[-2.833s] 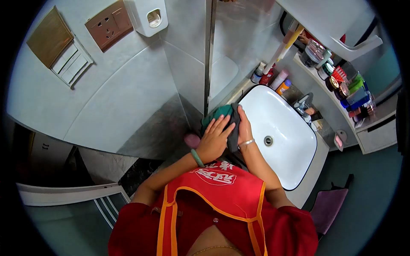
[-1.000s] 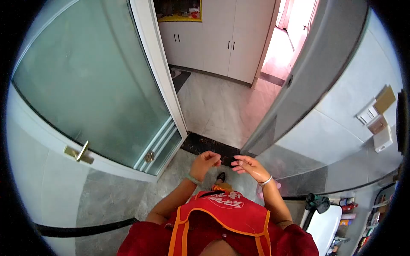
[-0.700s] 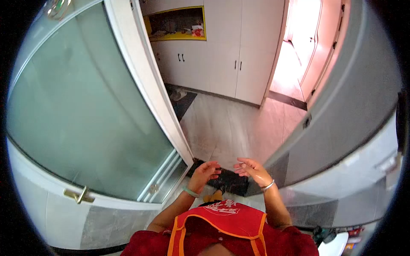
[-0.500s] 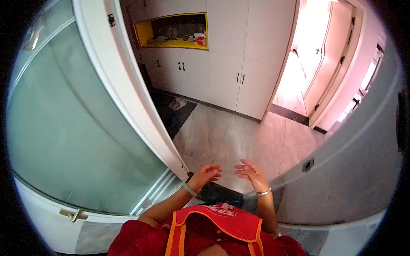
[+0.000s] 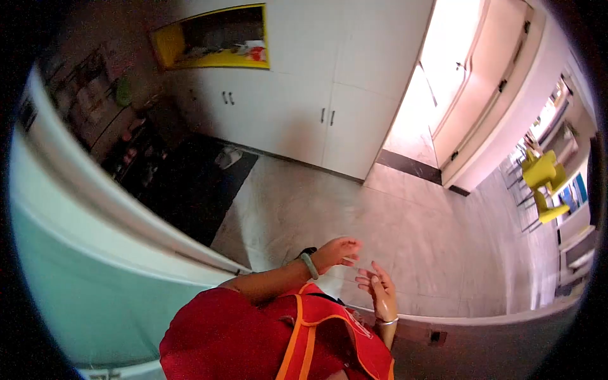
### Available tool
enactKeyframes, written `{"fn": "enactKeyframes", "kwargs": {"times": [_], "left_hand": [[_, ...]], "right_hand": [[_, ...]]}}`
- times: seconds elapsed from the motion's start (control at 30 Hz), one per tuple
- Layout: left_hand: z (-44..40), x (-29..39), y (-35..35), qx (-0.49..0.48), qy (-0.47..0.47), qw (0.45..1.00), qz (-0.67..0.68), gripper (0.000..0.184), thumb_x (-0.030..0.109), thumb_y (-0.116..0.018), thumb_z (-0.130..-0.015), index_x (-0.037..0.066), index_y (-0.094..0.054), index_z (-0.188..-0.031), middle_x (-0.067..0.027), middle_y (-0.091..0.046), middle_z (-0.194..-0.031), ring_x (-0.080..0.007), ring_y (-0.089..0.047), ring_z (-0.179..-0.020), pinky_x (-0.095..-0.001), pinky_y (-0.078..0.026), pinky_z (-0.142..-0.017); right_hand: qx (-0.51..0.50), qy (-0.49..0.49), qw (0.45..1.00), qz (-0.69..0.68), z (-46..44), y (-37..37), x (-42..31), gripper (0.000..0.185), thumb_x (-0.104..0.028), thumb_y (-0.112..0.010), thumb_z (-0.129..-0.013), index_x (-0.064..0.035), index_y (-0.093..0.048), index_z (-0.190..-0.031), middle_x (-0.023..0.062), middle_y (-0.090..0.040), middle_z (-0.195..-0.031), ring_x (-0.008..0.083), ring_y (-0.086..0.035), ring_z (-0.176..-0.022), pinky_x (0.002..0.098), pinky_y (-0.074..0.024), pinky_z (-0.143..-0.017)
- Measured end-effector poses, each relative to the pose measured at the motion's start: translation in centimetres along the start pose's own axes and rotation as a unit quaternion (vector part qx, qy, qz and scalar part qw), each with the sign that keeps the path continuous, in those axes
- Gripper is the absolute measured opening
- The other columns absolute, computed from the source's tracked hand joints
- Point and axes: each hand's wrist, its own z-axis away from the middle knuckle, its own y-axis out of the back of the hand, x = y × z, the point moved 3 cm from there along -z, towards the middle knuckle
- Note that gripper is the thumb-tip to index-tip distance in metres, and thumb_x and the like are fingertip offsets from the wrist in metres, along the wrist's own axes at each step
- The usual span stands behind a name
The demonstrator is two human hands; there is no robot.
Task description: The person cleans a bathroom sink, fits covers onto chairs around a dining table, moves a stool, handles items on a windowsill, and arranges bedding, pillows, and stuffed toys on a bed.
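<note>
Both hands mid-air, lower ctr of frame, over the grey marbled tile floor (image 5: pixel 411 244). L hand (image 5: pixel 337 253): fingers loosely curved & pointing R, grip released. Pale green rounded bangle (image 5: pixel 310 266) on that wrist; small dark shape right by it, can't tell what. R hand (image 5: pixel 380 292) just below & to the R: fingers spread, pointing up, also released, w/ a shiny highlight on the skin. Thin silvery bangle (image 5: pixel 387 322) round its wrist. Hands are close tog. but apart.

Nearest thing is the red cloth apron w/ orange trim (image 5: pixel 376 354), bottom ctr, worn over a dark red sleeved top (image 5: pixel 206 335); its white lettering is partly hidden.

Bg: tall white cupboard w/ dark handles (image 5: pixel 297 114), upper ctr, incl. yellow-edged niche (image 5: pixel 167 49) upper L, small items inside. Pale slippers (image 5: pixel 228 157) on a black floor mat (image 5: pixel 196 183), L of ctr. Pale panelled door (image 5: pixel 475 76) stands ajar, upper R, by a v. bright doorway. Yellow chairs w/ thin legs (image 5: pixel 538 171) far R. Frosted teal glass panel (image 5: pixel 120 304), lower L.
</note>
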Motion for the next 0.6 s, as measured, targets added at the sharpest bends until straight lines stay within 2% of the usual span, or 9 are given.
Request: {"fn": "enactKeyframes", "kwargs": {"times": [0.1,0.2,0.23,0.3,0.33,0.4,0.53,0.6], "left_hand": [[-5.2,2.6,1.4,-0.056,0.030,0.998,0.008,0.039,0.025,-0.053,-0.084,0.004,-0.045,-0.116,-0.0064,-0.051,-0.110,-0.0196,-0.054,-0.095,-0.0319,-0.045,-0.078],[-10.5,5.3,1.4,-0.150,0.053,0.987,0.001,0.038,0.023,-0.052,-0.084,0.005,-0.045,-0.117,-0.0069,-0.050,-0.111,-0.0207,-0.054,-0.096,-0.0330,-0.044,-0.080],[-12.6,6.6,1.3,-0.175,0.054,0.983,0.019,0.037,0.022,-0.051,-0.085,0.006,-0.044,-0.118,-0.0074,-0.050,-0.113,-0.0213,-0.053,-0.097,-0.0337,-0.044,-0.080],[-15.8,9.4,0.1,-0.202,0.097,0.974,-0.006,0.035,0.022,-0.049,-0.087,0.004,-0.044,-0.117,-0.0073,-0.049,-0.112,-0.0210,-0.052,-0.097,-0.0338,-0.044,-0.078],[-17.5,10.2,-1.0,-0.250,0.125,0.960,-0.027,0.035,0.022,-0.049,-0.087,0.004,-0.044,-0.117,-0.0073,-0.049,-0.112,-0.0210,-0.052,-0.097,-0.0338,-0.044,-0.078],[-20.9,11.7,-2.6,-0.290,0.132,0.948,-0.009,0.036,0.021,-0.048,-0.087,0.005,-0.042,-0.119,-0.0083,-0.048,-0.114,-0.0221,-0.053,-0.097,-0.0340,-0.045,-0.077],[-24.5,10.6,-6.7,-0.411,0.200,0.889,-0.030,0.037,0.020,-0.048,-0.087,0.005,-0.041,-0.120,-0.0087,-0.047,-0.115,-0.0225,-0.052,-0.098,-0.0344,-0.045,-0.077],[-25.8,10.2,-8.5,-0.451,0.188,0.871,-0.040,0.041,0.022,-0.048,-0.086,0.005,-0.038,-0.123,-0.0112,-0.046,-0.119,-0.0249,-0.053,-0.099,-0.0365,-0.048,-0.076]], "right_hand": [[0.111,0.008,0.993,0.033,-4.1,1.8,0.0,0.045,-0.020,-0.047,-0.087,0.0004,-0.034,-0.125,0.0193,-0.054,-0.106,0.0218,-0.057,-0.087,0.0303,-0.0458,-0.075],[0.185,0.038,0.982,0.013,-7.4,3.4,-1.8,0.046,-0.020,-0.048,-0.087,0.0004,-0.034,-0.126,0.0182,-0.054,-0.107,0.0209,-0.057,-0.089,0.0296,-0.0457,-0.075],[0.242,0.060,0.969,-0.001,-8.5,4.6,-2.8,0.046,-0.020,-0.048,-0.087,0.0004,-0.034,-0.126,0.0182,-0.054,-0.107,0.0209,-0.057,-0.089,0.0296,-0.0457,-0.075],[0.264,0.067,0.962,0.015,-10.1,6.3,-4.7,0.049,-0.021,-0.049,-0.086,0.0002,-0.032,-0.127,0.0166,-0.054,-0.108,0.0206,-0.056,-0.090,0.0295,-0.0454,-0.076],[0.318,0.088,0.944,0.005,-10.6,7.6,-5.6,0.049,-0.021,-0.049,-0.086,0.0002,-0.032,-0.127,0.0166,-0.054,-0.108,0.0206,-0.056,-0.090,0.0295,-0.0454,-0.076],[0.345,0.123,0.930,0.027,-11.8,9.3,-7.1,0.050,-0.020,-0.049,-0.086,-0.0008,-0.031,-0.128,0.0158,-0.055,-0.109,0.0200,-0.056,-0.092,0.0292,-0.0452,-0.078],[0.492,0.204,0.844,0.067,-10.1,11.7,-8.6,0.051,-0.021,-0.049,-0.086,-0.0028,-0.029,-0.130,0.0145,-0.053,-0.112,0.0193,-0.055,-0.095,0.0288,-0.0438,-0.082],[0.585,0.251,0.763,0.110,-7.2,12.9,-10.4,0.054,-0.027,-0.050,-0.086,-0.0033,-0.030,-0.129,0.0133,-0.048,-0.119,0.0180,-0.050,-0.102,0.0294,-0.0417,-0.086]]}}
